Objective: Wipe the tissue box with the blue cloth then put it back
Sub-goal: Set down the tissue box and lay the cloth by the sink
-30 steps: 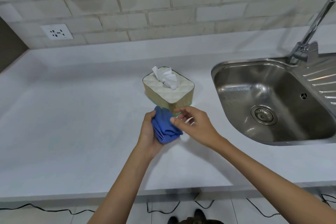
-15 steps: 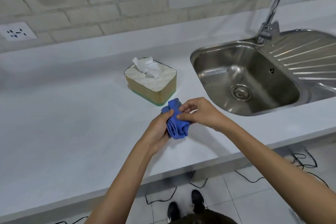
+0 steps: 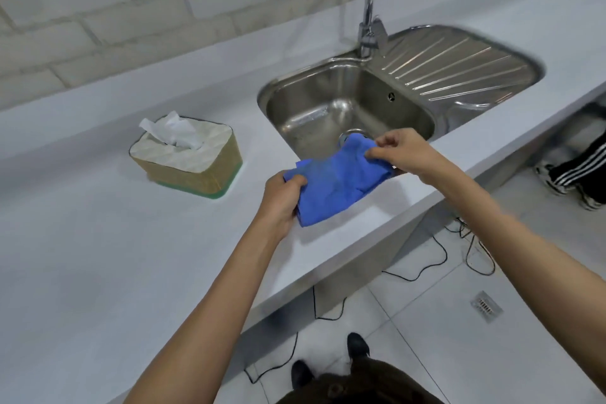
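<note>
A pale table (image 3: 98, 256) runs under a tiled wall. The tissue box (image 3: 188, 159) sits left of both hands, long axis across the view. The left hand (image 3: 283, 197), nearer it, and the right hand (image 3: 405, 154) each pinch the blue cloth (image 3: 337, 179), now spread open rather than bunched as earlier.

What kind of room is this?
Most likely a kitchen. There is a steel sink with a ribbed draining board, a tall tap, a long white counter and a tiled wall behind it.
</note>
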A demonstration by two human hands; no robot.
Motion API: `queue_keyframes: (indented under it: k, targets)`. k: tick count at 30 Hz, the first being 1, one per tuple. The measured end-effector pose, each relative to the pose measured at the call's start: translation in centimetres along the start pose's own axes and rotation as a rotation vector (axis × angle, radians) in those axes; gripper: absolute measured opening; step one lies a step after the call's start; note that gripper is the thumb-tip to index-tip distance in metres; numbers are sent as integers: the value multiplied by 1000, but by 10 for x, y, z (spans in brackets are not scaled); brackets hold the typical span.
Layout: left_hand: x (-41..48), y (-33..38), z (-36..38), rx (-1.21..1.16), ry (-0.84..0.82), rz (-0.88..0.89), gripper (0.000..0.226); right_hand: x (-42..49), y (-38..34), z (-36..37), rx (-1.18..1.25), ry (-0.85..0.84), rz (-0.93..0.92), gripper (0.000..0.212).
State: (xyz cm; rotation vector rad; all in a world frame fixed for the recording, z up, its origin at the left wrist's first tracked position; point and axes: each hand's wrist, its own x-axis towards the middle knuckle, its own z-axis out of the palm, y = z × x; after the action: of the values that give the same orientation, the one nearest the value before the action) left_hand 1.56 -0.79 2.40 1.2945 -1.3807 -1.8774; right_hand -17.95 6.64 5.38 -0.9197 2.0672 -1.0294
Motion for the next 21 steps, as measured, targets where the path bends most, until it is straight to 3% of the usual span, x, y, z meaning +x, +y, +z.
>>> queue_keyframes:
  k: [3,9,13,15,18,21]
  targets:
    - [14,-6,18,80,28,-59,16,13,20,-28,-35,12,72,26]
    - [38,-30,53,154,51,-144,14,39,64,-50,-166,-79,176,25]
    - [47,-44,65,492,156,-57,13,52,81,-53,-405,-106,159,14]
    - [48,-47,69,664,208,16,5,58,81,-55,-543,-158,156,27]
    - [50,-47,68,751,257,34,27,71,62,-57,-739,-219,120,51]
    - [51,-48,60,679,300,3,41,89,41,-44,-668,-188,-27,35]
